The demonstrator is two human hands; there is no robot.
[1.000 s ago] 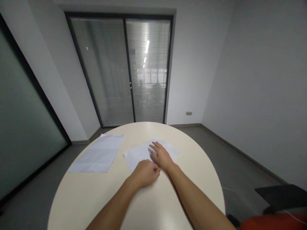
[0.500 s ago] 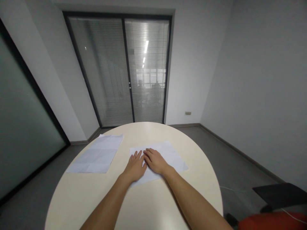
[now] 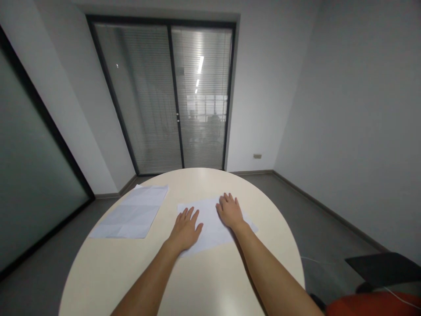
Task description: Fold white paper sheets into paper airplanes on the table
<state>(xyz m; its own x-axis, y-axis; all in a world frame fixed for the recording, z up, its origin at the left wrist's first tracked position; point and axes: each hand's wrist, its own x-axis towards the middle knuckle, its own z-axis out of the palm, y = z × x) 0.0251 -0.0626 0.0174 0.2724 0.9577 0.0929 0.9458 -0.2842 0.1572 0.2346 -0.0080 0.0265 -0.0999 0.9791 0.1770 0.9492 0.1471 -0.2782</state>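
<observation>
A white sheet of paper (image 3: pixel 212 224) lies flat on the round cream table (image 3: pixel 204 285). Over its left edge rests my left hand (image 3: pixel 185 230), palm down with the fingers spread. My right hand (image 3: pixel 230 211) lies palm down on the far right part of the same sheet, fingers stretched forward and slightly apart. Neither hand grips anything. The two hands cover the sheet's left side and its far right part. Apart from them, a second white paper (image 3: pixel 133 213) with fold creases lies at the table's left edge.
Beyond the table stands a dark-framed glass door (image 3: pixel 177 96) with blinds. At the lower right are a red chair seat (image 3: pixel 371 303) and a black flat panel (image 3: pixel 384 267), with a thin white cable. A wall (image 3: pixel 355 123) rises on the right.
My right hand has slid right and slightly away across the sheet, parting from my left hand. My left hand stays in nearly the same place on the paper.
</observation>
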